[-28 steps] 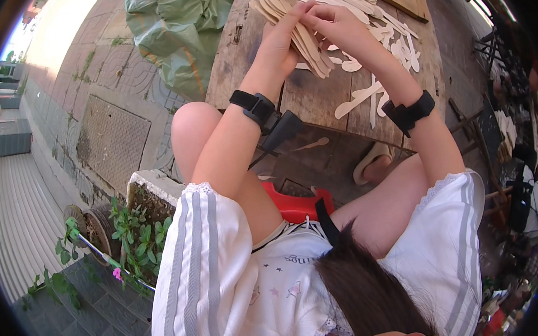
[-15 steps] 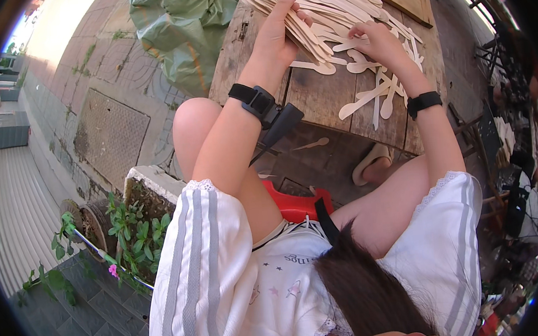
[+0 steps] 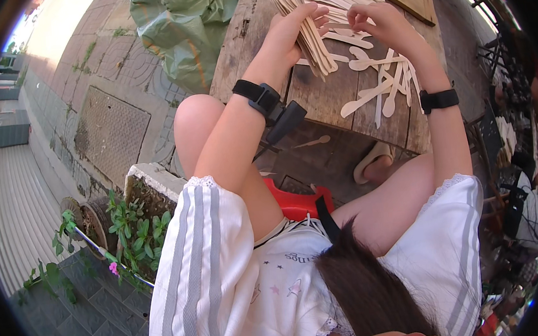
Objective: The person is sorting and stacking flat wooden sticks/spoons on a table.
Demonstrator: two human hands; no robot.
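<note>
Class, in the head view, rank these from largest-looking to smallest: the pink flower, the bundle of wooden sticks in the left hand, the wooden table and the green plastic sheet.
1. wooden table
2. green plastic sheet
3. bundle of wooden sticks, partly covered by the fingers
4. pink flower

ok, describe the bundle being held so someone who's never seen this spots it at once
Find the wooden table at the top, right of the crumpled green sheet. Over its left part is the left hand. The bundle is the pale, slanting stack it grips, unlike the loose pieces lying on the table to its right.
</note>
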